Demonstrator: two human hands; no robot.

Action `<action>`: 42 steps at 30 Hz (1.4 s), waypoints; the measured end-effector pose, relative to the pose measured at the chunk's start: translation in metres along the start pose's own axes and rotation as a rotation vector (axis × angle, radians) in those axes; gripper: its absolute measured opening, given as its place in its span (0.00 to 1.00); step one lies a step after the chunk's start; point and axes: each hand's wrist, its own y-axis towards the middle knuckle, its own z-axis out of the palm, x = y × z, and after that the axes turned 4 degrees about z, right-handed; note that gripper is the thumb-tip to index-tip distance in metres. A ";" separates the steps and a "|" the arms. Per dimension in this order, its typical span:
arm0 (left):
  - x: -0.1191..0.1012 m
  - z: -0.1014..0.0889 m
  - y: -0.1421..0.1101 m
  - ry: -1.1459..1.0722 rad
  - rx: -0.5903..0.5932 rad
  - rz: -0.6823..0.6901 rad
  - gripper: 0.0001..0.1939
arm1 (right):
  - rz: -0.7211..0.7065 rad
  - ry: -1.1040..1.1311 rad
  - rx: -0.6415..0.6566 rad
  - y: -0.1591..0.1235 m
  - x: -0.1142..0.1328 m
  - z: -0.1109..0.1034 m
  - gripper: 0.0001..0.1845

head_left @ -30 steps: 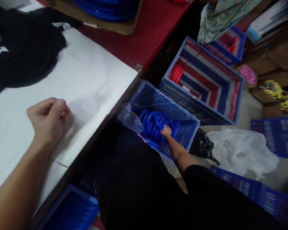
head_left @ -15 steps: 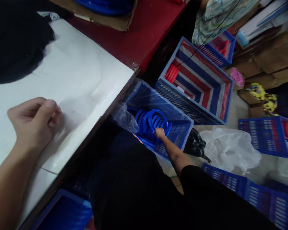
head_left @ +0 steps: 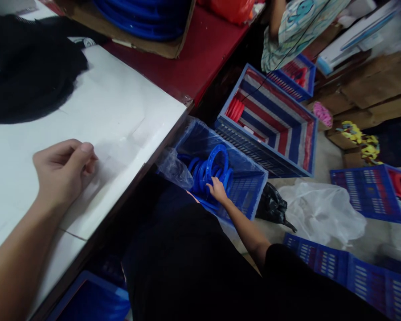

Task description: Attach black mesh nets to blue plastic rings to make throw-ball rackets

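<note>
My left hand (head_left: 67, 171) rests on the white tabletop (head_left: 120, 104), fingers curled in and the thumb over them; nothing shows in it. Down to the right, my right hand (head_left: 218, 191) reaches into a blue plastic crate (head_left: 245, 198) lined with clear plastic. Its fingers and thumb grip the lower edge of a glossy blue plastic ring (head_left: 226, 154), which stands up on edge. More blue rings (head_left: 196, 171) lean together in a row behind and beside it, partly hidden by the hand and the bunched plastic liner (head_left: 175, 169).
Black cloth (head_left: 36, 76) lies on the table's far left. A cardboard box (head_left: 172, 50) of blue rings sits on the red surface (head_left: 200, 58). A striped-lined crate (head_left: 267, 120) holds red pieces. White plastic (head_left: 324, 214) and a black bag (head_left: 272, 205) lie on the floor. Another person's patterned clothing (head_left: 294, 31) shows.
The blue ring at my right hand has tipped up from a flatter lean to standing on edge. My left hand stays curled on the table; the whole view has shifted slightly.
</note>
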 end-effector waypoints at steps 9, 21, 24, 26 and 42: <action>-0.001 -0.001 0.001 -0.238 0.090 0.029 0.19 | -0.092 0.574 -0.399 0.013 0.085 -0.038 0.26; -0.006 -0.009 -0.001 -0.398 0.178 -0.083 0.22 | -0.888 0.889 -0.736 -0.001 0.249 -0.236 0.19; -0.010 -0.008 -0.005 -0.503 0.161 -0.094 0.24 | -1.141 0.719 -0.744 -0.001 0.300 -0.276 0.24; -0.014 -0.010 -0.006 -0.554 0.133 -0.077 0.26 | -1.311 0.463 -0.701 -0.006 0.333 -0.296 0.28; -0.017 -0.106 0.018 0.045 -0.266 0.204 0.18 | -1.732 -0.493 0.298 -0.064 0.425 -0.155 0.20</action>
